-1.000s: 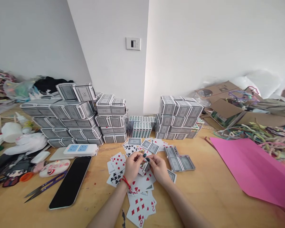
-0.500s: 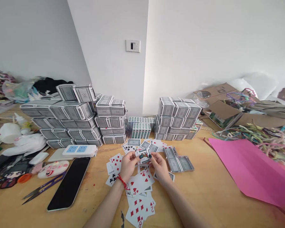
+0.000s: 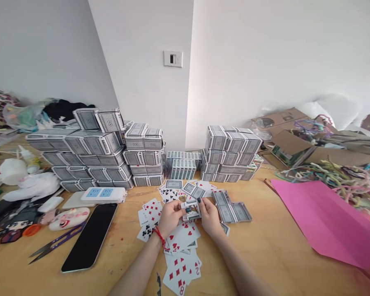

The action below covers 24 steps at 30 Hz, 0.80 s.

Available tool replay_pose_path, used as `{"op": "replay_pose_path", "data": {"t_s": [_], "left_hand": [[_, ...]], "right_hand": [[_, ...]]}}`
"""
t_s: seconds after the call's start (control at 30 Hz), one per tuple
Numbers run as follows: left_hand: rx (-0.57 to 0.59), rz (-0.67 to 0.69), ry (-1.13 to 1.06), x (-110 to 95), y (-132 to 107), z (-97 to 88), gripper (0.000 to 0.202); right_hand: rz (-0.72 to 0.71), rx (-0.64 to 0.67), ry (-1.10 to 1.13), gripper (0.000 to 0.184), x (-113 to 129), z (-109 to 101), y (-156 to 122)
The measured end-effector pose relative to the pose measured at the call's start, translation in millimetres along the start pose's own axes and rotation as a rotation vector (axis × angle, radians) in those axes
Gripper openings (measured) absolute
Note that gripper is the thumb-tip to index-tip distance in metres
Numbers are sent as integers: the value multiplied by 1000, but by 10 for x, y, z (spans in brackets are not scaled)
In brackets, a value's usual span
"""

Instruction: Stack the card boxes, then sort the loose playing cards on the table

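Between my two hands is a playing card (image 3: 192, 210) with a picture face, its edges bent or folded. My left hand (image 3: 170, 218) grips its left side, thumb across the face. My right hand (image 3: 209, 214) pinches its right side near the upper corner. Beneath and around my hands lie loose playing cards (image 3: 185, 235), some face up and some showing grey backs. Just right of my right hand rests a joined piece of folded grey-backed cards (image 3: 231, 207).
Stacked blocks of folded cards stand at the back left (image 3: 92, 158) and back right (image 3: 231, 152), with small card packs (image 3: 182, 166) between. A phone (image 3: 91, 238), scissors (image 3: 57, 244) and a power strip (image 3: 104, 195) lie left. Pink paper (image 3: 323, 222) lies right.
Both hands have shifted slightly right and toward me with the card. The right fingers now sit higher on its corner, and more of the picture face shows.
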<state>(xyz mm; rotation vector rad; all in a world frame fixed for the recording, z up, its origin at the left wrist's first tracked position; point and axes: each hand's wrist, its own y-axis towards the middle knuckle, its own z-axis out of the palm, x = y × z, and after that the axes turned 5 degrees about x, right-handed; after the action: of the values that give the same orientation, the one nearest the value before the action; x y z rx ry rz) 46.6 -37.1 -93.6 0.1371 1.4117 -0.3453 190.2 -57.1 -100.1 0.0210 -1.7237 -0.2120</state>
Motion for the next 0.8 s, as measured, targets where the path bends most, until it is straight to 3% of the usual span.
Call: {"op": "replay_pose_path", "data": {"t_s": [0.13, 0.33, 0.57, 0.8], "left_hand": [[19, -13, -11, -24, -18, 9, 21], [19, -57, -33, -62, -22, 10, 20], [90, 44, 95, -128, -91, 27, 14], [-12, 205, 289, -104, -84, 60, 17]], "right_hand": [[-15, -7, -75, 37, -27, 4, -3], [96, 152, 78, 38, 1, 11, -26], [18, 67, 20, 39, 38, 40, -23], [34, 129, -61, 39, 31, 70, -36]]}}
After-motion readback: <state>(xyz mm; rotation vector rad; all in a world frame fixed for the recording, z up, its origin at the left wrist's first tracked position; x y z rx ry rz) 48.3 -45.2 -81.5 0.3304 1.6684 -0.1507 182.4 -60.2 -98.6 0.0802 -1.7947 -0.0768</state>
